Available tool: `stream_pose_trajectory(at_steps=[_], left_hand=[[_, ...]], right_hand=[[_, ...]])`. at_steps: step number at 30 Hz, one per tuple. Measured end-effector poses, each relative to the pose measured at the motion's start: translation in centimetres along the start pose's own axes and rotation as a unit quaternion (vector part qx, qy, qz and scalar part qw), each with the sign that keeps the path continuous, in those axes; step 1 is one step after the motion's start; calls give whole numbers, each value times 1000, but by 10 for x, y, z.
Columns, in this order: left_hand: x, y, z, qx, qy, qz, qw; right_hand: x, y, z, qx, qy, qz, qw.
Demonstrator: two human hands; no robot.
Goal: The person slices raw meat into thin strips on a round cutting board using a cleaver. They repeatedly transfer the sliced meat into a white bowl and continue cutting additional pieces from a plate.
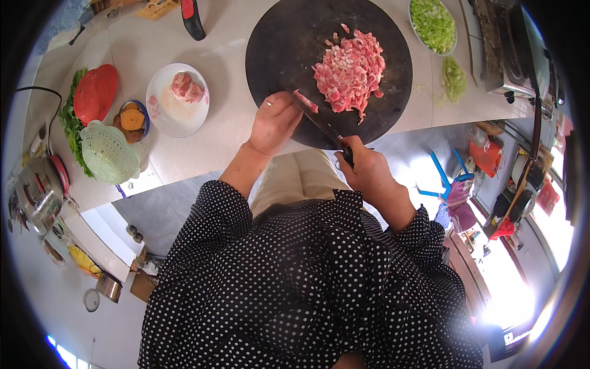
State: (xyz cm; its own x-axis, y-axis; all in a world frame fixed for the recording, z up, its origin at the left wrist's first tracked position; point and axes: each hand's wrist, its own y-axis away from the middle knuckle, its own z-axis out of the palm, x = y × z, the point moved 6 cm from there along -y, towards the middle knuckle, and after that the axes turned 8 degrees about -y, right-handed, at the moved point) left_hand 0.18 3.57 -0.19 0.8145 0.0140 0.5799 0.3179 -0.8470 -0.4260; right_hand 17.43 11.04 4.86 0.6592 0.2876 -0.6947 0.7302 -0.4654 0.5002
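Observation:
My right hand (366, 163) grips the dark handle of a kitchen knife (322, 125) at the near edge of a round black chopping board (281, 50). The blade slants up and left across the board. My left hand (278, 121), with a ring on one finger, rests on the board's near left part, fingers curled beside the blade. Whatever may be under those fingers is hidden. A strip of raw meat (306, 101) lies along the blade's other side. Right of it spreads a heap of chopped raw meat (351, 71).
Left on the counter are a white plate (179, 121) bearing a raw meat chunk (186, 87), a pale green colander (110, 154), a red basket (95, 92) and leafy greens (71, 124). At right stand a dish of chopped green vegetable (432, 25) and a gas stove (511, 83).

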Motion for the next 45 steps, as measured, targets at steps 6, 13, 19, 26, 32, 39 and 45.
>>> stream_pose_trajectory(at_steps=[6, 13, 19, 26, 32, 39, 45], left_hand=[[-3, -2, -2, -11, 17, -15, 1000], [-4, -3, -2, -14, 17, -30, 999], [-2, -6, -2, -15, 11, -20, 1000], [-8, 3, 1, -13, 19, -25, 999], [-10, 6, 4, -16, 5, -47, 999], [-10, 3, 2, -5, 23, -31, 999], [-9, 2, 4, 0, 39, -23, 999]], right_hand=[[-7, -11, -2, -16, 26, -5, 1000], [-16, -35, 3, -45, 30, -3, 999], [-22, -46, 8, -22, 39, -26, 999], [-1, -27, 7, -9, 39, -4, 999], [-24, -63, 18, -12, 50, -25, 998], [2, -34, 4, 23, 7, -1, 1000], [29, -39, -30, 73, -259, 129, 955]])
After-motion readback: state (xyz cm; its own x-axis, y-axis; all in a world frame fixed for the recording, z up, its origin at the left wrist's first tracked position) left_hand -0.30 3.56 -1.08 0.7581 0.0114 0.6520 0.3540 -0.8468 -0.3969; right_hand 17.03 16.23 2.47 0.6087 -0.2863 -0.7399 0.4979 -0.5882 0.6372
